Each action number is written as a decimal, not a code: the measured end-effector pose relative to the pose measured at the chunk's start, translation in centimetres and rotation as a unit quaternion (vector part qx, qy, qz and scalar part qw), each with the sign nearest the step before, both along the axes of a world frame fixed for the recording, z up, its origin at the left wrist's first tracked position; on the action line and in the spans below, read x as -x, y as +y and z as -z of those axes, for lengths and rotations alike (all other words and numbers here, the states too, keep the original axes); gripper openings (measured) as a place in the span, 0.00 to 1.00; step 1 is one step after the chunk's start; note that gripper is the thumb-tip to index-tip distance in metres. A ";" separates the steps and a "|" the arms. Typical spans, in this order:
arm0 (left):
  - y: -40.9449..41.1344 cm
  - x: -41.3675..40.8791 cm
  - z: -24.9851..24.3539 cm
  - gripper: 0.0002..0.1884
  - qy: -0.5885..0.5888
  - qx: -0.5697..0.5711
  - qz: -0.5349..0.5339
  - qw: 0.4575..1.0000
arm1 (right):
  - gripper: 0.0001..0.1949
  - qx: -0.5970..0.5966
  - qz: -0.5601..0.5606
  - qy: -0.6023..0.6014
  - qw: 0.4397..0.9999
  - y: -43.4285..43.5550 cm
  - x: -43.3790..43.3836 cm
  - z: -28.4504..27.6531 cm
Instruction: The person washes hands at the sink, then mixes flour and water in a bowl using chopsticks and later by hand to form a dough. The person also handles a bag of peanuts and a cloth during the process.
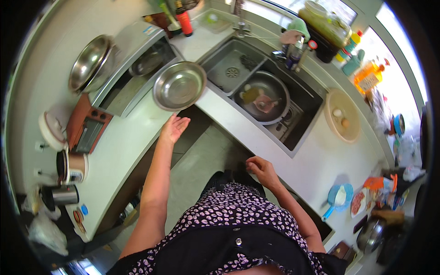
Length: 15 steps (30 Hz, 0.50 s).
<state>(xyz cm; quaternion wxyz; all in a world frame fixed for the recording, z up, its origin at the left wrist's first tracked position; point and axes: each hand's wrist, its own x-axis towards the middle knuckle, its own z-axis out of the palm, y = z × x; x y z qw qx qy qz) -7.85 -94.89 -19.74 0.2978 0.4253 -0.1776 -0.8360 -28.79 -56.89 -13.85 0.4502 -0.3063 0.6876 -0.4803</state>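
My left hand (174, 129) is held palm up with its fingers apart, just below the rim of a stainless steel bowl (179, 86). That bowl sits near the counter corner, left of the sink, and appears empty; whether a fingertip touches it I cannot tell. My right hand (263, 170) hangs by the counter's front edge with curled fingers, and nothing shows in it. A dark round pan (275, 82) rests in the right basin of the sink (220, 90), with a pink item and pale pieces inside.
A beige plastic basin (329, 113) with two eggs stands right of the sink. Further right are a blue-handled cup (338, 199) and a plate of minced meat (358, 204). Leaning metal bowls (90, 63), a red toaster oven (89, 129) and a rice cooker (74, 165) line the left side.
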 end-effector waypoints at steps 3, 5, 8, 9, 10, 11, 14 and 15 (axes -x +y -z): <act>-1.6 2.0 -0.3 0.35 0.019 -0.026 0.021 0.999 | 0.11 -0.008 0.024 0.014 1.000 -0.4 -1.0 1.2; -3.3 2.3 0.7 0.33 0.016 -0.047 0.012 0.999 | 0.11 -0.004 0.060 0.001 0.998 -1.1 -1.9 1.4; -5.9 2.0 3.2 0.25 0.090 -0.076 0.041 0.992 | 0.11 0.004 0.129 0.032 0.991 -2.0 -2.9 0.4; -6.3 2.2 3.0 0.22 0.107 -0.080 0.053 0.990 | 0.11 0.002 0.162 0.035 0.986 -2.0 -3.6 0.6; -6.8 1.9 3.0 0.22 0.119 -0.071 0.072 0.988 | 0.11 0.009 0.196 0.047 0.979 -2.3 -4.4 0.8; -7.2 2.2 3.1 0.22 0.137 -0.066 0.088 0.984 | 0.11 0.014 0.228 0.063 0.972 -2.4 -4.8 0.8; -8.3 2.8 3.0 0.24 0.100 -0.058 0.114 0.987 | 0.10 0.006 0.316 0.068 0.946 -2.1 -7.6 1.5; -9.0 2.8 3.5 0.25 0.104 -0.023 0.126 0.986 | 0.09 0.007 0.342 0.063 0.938 -2.2 -8.6 1.7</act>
